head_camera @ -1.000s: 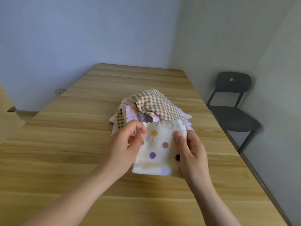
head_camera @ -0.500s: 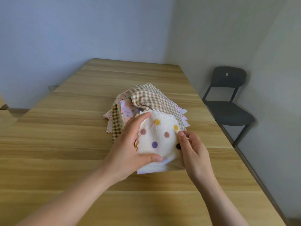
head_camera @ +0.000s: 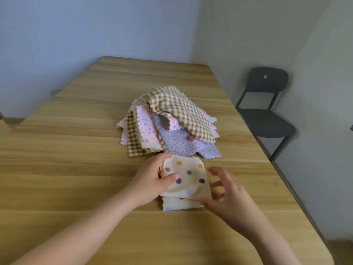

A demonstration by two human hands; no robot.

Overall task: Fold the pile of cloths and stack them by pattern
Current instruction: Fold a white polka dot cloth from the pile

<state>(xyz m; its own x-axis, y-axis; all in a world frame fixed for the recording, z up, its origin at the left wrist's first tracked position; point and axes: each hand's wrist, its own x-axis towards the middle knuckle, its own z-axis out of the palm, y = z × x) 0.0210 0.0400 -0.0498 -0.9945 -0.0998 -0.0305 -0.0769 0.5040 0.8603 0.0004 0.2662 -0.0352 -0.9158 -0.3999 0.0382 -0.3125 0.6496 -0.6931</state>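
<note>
Wooden table [head_camera: 76, 178] bears a jumbled cloth pile [head_camera: 177, 111]; just in front, the left hand [head_camera: 149, 180] pinches the folded dotted cloth [head_camera: 191, 175], the right hand [head_camera: 229, 199] beside it, fingers spread.

dotted cloth [head_camera: 188, 178] lowered to table, right hand [head_camera: 229, 197] released

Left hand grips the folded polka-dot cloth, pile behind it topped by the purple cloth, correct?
No. Head view: the checked cloth tops the pile; the purple cloth lies under it. The left hand does grip the folded polka-dot cloth.
</note>
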